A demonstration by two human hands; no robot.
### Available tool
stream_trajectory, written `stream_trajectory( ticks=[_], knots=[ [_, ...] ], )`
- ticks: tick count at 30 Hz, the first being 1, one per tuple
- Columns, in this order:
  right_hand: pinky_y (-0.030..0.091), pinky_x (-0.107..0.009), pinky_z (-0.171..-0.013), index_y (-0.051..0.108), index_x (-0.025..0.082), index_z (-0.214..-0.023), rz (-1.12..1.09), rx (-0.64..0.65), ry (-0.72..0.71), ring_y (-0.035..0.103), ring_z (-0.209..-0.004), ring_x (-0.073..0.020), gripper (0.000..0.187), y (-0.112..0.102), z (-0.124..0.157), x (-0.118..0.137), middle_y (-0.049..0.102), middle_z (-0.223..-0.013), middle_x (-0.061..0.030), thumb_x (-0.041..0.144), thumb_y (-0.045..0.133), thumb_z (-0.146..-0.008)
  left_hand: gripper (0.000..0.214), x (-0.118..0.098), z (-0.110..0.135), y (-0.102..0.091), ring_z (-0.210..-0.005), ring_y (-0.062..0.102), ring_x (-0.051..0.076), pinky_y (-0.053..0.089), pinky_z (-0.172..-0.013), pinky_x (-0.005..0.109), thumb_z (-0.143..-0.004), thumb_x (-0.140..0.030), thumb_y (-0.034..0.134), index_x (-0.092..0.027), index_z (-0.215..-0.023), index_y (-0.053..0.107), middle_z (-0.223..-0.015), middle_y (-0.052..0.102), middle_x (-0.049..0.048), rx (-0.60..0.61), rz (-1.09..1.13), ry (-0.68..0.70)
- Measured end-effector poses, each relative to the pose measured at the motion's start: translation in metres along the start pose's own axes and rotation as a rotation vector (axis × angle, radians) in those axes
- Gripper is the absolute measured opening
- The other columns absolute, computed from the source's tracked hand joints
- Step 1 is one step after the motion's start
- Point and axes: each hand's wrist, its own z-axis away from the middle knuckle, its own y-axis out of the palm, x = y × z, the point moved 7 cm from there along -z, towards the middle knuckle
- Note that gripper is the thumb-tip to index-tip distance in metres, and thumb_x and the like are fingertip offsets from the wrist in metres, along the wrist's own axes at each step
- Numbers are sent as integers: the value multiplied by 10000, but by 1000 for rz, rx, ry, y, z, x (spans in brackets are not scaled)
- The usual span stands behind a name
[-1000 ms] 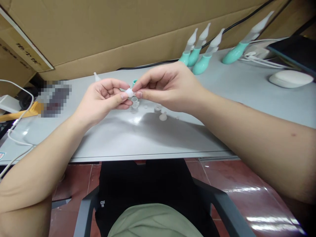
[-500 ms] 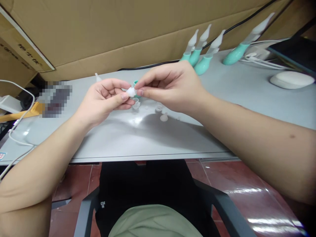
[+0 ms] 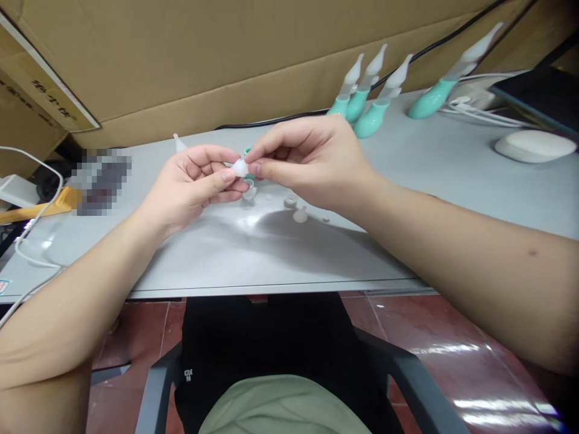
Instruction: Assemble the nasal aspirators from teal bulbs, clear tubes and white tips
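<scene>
My left hand (image 3: pixel 192 181) and my right hand (image 3: pixel 312 163) meet above the grey table (image 3: pixel 280 253), both pinching one small white plastic piece (image 3: pixel 239 169) between thumb and fingers. A teal part (image 3: pixel 247 152) peeks out just behind the fingertips. Under the hands lie several small clear and white plastic parts (image 3: pixel 294 208) on the table. A white pointed tip (image 3: pixel 179 143) shows behind my left hand.
Several teal bulbs with white pointed nozzles (image 3: pixel 368 99) stand at the back right, another teal bulb (image 3: pixel 441 84) farther right. A white oval object (image 3: pixel 534 146), cables (image 3: pixel 474 108), a cardboard wall (image 3: pixel 226 60) behind. White charger and cord (image 3: pixel 27 187) at the left. Chair below.
Almost nothing: both hands keep pinching the small white piece, with only slight finger shifts.
</scene>
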Motion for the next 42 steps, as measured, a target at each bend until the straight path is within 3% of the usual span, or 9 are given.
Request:
stream_trajectory(
  ticks=[7, 13, 18, 22, 30, 33, 36, 40, 42],
  knots=[
    [775, -384, -903, 847, 253, -928, -9, -57, 46, 862, -973, -254, 248, -1, 2, 5, 905, -1000, -48, 314, 1085, -962, 623, 0, -1, -1, -1039, 1029, 291, 872, -922, 328, -861, -621, 1269, -239, -1216, 927, -1099, 996, 60, 20, -76, 0],
    [760, -350, -818, 876, 231, -1007, -186, 135, 149, 835, -846, -208, 441, 1, -6, -10, 882, -928, -17, 435, 1248, -886, 633, 0, 1, 1, -1048, 1033, 301, 883, -936, 335, -812, -647, 1287, -257, -1180, 950, -1033, 991, 34, 36, -63, -5],
    [766, -315, -800, 919, 210, -978, -323, 279, 278, 851, -814, -190, 372, 3, -3, -19, 894, -896, -15, 344, 1248, -867, 588, -1, 5, 7, -929, 1022, 278, 879, -872, 320, -755, -605, 1318, -232, -1032, 958, -957, 973, 22, 84, -35, -29],
    [766, -309, -792, 891, 202, -905, -277, 296, 323, 855, -800, -195, 341, 4, -1, -17, 879, -853, -30, 243, 1225, -852, 591, -1, 7, 8, -903, 1021, 289, 885, -850, 336, -724, -605, 1328, -222, -917, 920, -922, 964, 20, 91, -26, -37],
    [786, -351, -765, 839, 235, -866, -236, 261, 225, 868, -819, -224, 402, 6, 0, -4, 867, -878, -20, 339, 1227, -869, 469, 0, 8, 11, -828, 1001, 207, 819, -751, 181, -737, -453, 1341, -253, -872, 938, -870, 960, -29, 118, 126, -89],
    [784, -342, -781, 810, 237, -863, -225, 289, 198, 861, -836, -214, 460, 9, -1, -3, 859, -885, -16, 410, 1235, -878, 355, 0, 9, 13, -812, 994, 172, 783, -726, 120, -834, -379, 1303, -275, -897, 970, -871, 965, -39, 185, 175, -88],
    [774, -341, -792, 792, 239, -856, -220, 293, 166, 838, -832, -207, 491, 13, 0, -1, 846, -867, -12, 466, 1224, -907, 280, 0, 7, 13, -822, 996, 160, 785, -742, 110, -898, -340, 1268, -291, -934, 995, -895, 974, -38, 220, 202, -73],
    [773, -357, -836, 753, 247, -843, -181, 187, 86, 811, -834, -203, 521, 12, 1, 3, 811, -858, -7, 493, 1198, -959, 314, 0, 5, 11, -825, 994, 152, 771, -738, 96, -865, -352, 1287, -285, -943, 990, -901, 976, -34, 192, 212, -71],
    [771, -351, -833, 738, 250, -842, -193, 196, 76, 813, -832, -199, 516, 13, 2, 3, 807, -858, -2, 467, 1192, -958, 379, 0, 4, 8, -805, 990, 167, 761, -698, 103, -822, -389, 1309, -265, -920, 965, -868, 961, -29, 168, 177, -71]
  ],
)
